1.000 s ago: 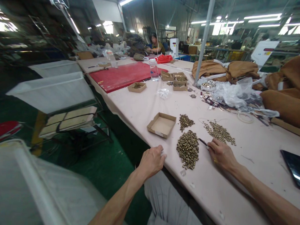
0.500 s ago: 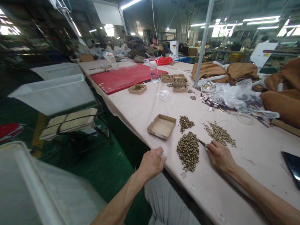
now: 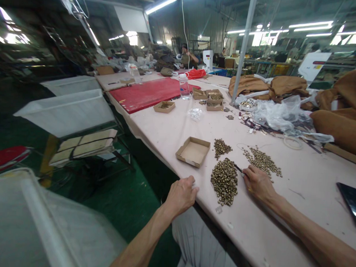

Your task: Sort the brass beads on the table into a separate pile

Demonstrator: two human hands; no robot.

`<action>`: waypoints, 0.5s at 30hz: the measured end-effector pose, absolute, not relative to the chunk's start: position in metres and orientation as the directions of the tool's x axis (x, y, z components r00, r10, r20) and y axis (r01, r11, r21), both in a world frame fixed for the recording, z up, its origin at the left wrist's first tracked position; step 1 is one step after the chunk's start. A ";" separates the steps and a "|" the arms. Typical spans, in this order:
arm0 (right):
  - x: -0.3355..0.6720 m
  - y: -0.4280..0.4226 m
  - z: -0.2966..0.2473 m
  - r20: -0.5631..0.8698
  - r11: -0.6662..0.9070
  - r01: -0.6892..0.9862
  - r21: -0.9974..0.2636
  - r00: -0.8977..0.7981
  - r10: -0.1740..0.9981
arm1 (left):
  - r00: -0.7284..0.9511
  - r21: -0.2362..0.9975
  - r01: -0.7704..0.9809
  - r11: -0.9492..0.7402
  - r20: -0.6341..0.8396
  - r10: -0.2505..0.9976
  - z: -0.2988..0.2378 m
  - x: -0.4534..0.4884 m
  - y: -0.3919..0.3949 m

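Note:
My right hand [image 3: 258, 184] pinches a thin dark stick-like tool [image 3: 239, 169], its tip at the right edge of a large pile of brass-coloured metal studs [image 3: 223, 182]. Behind that heap is a smaller pile of the same studs [image 3: 222, 148]. Flatter, looser small metal pieces [image 3: 263, 161] spread out beyond my right hand. At the table's near edge rests my left hand [image 3: 181, 196], fingers curled together. A pale bit shows at its fingertips, too small to name. Just past it lies a shallow cardboard box [image 3: 193, 151] with a bare bottom.
Small boxes of metal parts [image 3: 164, 106], a water bottle [image 3: 184, 87] and a red board [image 3: 150, 94] lie farther back. A metal pole [image 3: 242, 50] rises from the table. Plastic bags [image 3: 279, 113], brown fabric [image 3: 336, 123] and a phone [image 3: 350, 202] are rightward. White bins [image 3: 67, 112] stand left.
The view has shifted slightly. Against the table, my right hand and its tool have moved a little left toward the large pile. My left hand stays at the edge.

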State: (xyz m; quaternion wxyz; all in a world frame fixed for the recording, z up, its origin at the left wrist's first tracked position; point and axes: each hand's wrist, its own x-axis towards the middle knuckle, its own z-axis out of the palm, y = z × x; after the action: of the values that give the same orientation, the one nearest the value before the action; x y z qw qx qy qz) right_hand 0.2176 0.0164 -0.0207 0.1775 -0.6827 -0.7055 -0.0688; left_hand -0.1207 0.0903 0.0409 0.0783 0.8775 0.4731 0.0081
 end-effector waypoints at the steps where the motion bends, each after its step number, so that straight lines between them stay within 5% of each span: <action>1: 0.218 0.017 -0.021 0.343 0.050 0.988 -0.143 0.002 0.939 | 0.552 0.145 0.829 -0.540 -0.062 0.831 0.041 -0.121 0.090; 15: 0.214 0.021 -0.016 0.328 -0.025 0.989 -0.144 0.072 0.942 | 0.524 0.146 0.849 -0.508 -0.099 0.846 0.048 -0.117 0.089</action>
State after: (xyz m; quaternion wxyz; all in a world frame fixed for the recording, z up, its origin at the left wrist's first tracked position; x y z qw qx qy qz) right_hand 0.2141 0.0207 -0.0158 0.1681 -0.7125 -0.6776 -0.0702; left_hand -0.1171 0.0887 0.0476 0.0883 0.8683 0.4880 -0.0071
